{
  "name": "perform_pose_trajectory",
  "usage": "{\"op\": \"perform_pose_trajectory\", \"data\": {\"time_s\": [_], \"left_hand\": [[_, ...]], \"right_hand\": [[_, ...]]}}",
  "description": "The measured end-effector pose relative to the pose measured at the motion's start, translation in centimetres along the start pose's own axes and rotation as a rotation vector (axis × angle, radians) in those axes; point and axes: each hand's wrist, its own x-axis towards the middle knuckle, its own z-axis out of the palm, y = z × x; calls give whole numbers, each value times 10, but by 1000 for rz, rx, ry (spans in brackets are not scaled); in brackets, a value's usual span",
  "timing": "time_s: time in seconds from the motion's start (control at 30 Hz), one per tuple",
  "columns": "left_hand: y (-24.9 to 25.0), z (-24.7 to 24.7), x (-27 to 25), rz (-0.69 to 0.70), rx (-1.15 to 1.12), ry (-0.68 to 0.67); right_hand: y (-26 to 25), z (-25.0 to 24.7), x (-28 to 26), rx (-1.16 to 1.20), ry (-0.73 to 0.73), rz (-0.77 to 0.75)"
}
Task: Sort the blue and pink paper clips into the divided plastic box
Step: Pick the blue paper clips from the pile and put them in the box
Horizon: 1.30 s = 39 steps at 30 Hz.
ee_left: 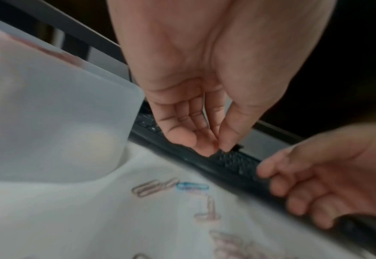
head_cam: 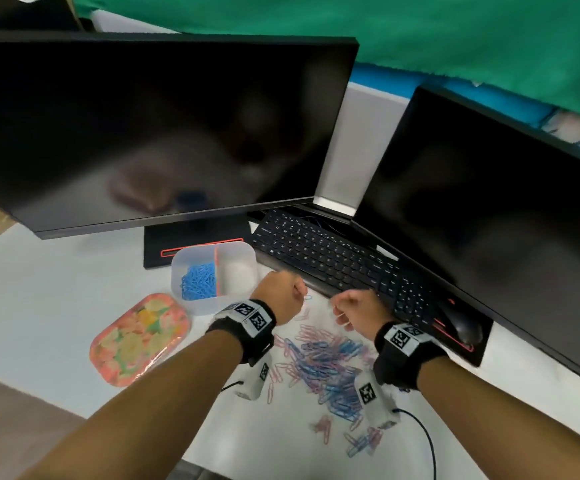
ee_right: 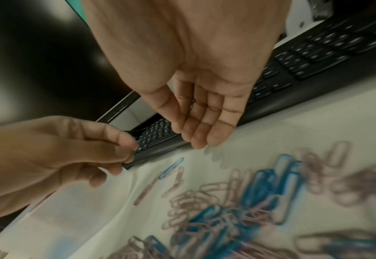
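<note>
White desk — paper clips [head_cam: 326, 368] loose beneath left hand [head_cam: 283, 294], right hand [head_cam: 358, 310]; each grip slack, holding nothing.

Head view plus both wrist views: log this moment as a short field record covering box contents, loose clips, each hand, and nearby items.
box: divided plastic box on the white desk, upright
left compartment: blue paper clips
right compartment: looks empty
loose clips: mixed blue and pink pile between the wrists; a single blue clip lies near the keyboard
left hand: thumb and fingertips together, no clip visible in it
right hand: fingers relaxed, holding nothing
nearby: floral lid left of the box; mouse
</note>
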Motion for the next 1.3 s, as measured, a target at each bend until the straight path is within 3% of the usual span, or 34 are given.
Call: {"op": "perform_pose_trajectory", "data": {"time_s": [0.33, 1.3], "left_hand": [[-8, 40, 28, 5, 461, -55], [-5, 42, 36, -84, 423, -89]], "right_hand": [[63, -20, -30, -238, 9, -112], [92, -28, -41, -429, 12, -224]]}}
